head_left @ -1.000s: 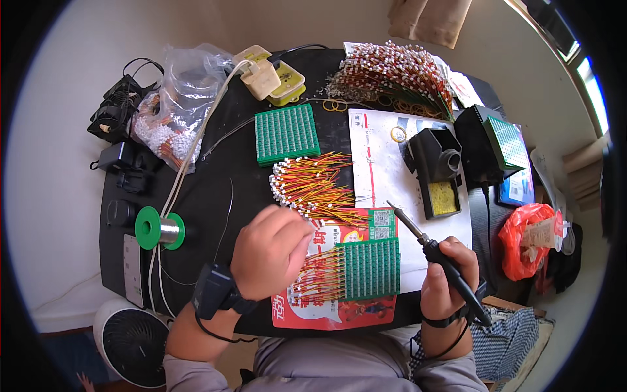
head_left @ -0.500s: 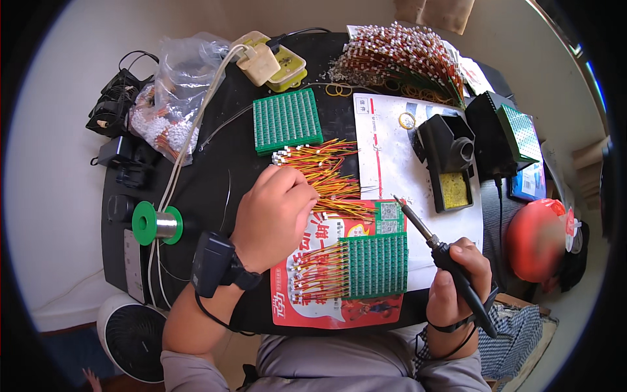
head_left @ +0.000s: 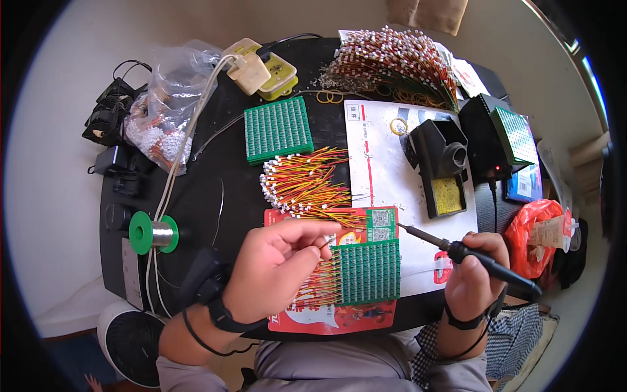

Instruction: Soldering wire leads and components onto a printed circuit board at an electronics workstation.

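My right hand is wrapped around the handle of a soldering iron. Its bare tip points left, just above the upper right part of a green circuit board panel. Thumb and fingers of my left hand are pinched together at the panel's upper left corner; a thin wire end shows at the fingertips, its rest hidden by the hand. Red and yellow wires run in a row out from the panel's left edge. The panel lies on a red printed sheet. Behind it is a loose pile of wire leads with white connectors.
A soldering iron stand with yellow sponge sits on white paper at right, beside a black box. Stacked green panels, a big wire bundle and a power strip lie behind. A solder spool stands left.
My left hand has moved from the wire pile toward me, to the panel's upper left corner. The soldering iron has tilted flatter, its tip slightly lower. The whole view has shifted a little.
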Motion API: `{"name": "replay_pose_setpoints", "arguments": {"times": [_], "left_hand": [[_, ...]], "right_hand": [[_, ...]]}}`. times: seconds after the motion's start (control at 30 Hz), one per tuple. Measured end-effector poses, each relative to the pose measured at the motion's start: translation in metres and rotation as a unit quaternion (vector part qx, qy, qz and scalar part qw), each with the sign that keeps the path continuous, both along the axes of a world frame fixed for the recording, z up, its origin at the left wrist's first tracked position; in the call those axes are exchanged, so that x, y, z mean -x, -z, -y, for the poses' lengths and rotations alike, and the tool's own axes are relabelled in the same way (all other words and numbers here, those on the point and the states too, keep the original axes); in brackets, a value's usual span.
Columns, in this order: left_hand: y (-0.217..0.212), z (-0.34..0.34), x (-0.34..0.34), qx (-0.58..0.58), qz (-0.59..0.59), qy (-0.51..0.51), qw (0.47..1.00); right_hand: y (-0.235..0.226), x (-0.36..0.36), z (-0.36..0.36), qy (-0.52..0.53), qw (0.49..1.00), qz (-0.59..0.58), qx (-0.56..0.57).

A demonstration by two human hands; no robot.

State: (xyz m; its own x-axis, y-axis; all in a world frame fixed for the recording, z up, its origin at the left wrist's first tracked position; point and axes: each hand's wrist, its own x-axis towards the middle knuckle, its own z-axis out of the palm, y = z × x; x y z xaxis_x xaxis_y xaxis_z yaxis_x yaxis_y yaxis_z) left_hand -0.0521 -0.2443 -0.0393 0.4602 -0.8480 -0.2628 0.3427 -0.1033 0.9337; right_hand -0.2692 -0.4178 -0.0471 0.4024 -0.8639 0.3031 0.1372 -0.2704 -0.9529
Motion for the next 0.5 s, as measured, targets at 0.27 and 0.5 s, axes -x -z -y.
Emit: {"name": "replay_pose_setpoints", "arguments": {"times": [0.27, 0.5], "left_hand": [[0.017, -0.01, 0.005, -0.007, -0.03, -0.047, 0.998], [-0.034, -0.011, 0.047, 0.0, -0.236, 0.103, 0.966]], "right_hand": [[0.009, -0.012, -0.004, -0.029, 0.998, 0.039, -0.032], [0.031, -0.005, 0.007, 0.061, 0.998, -0.012, 0.014]]}}
